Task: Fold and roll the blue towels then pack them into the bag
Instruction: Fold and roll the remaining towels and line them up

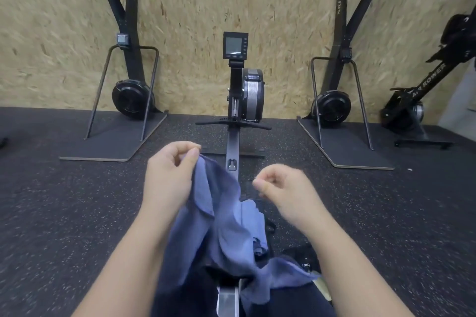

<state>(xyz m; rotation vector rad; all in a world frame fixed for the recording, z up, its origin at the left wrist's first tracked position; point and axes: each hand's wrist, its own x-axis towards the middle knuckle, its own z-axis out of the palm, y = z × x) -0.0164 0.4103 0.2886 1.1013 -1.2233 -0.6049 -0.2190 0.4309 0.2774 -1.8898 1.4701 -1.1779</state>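
- Left hand (171, 175) pinches the top edge of the blue towel (226, 226) between thumb and fingertips, lifting it up.
- The towel hangs limp between the two forearms, bunched and trailing down toward the lap.
- Right hand (280, 188) sits just beside the cloth with curled fingers, holding nothing (slightly blurred).
- Soft, light, floppy stuff: it should sag wherever unsupported, so a second pinch on the matching top corner looks best.
- Something dark lies below the right forearm; bag or not, I cannot tell.

Left hand (167, 177) pinching; right hand (280, 188) curled, empty.
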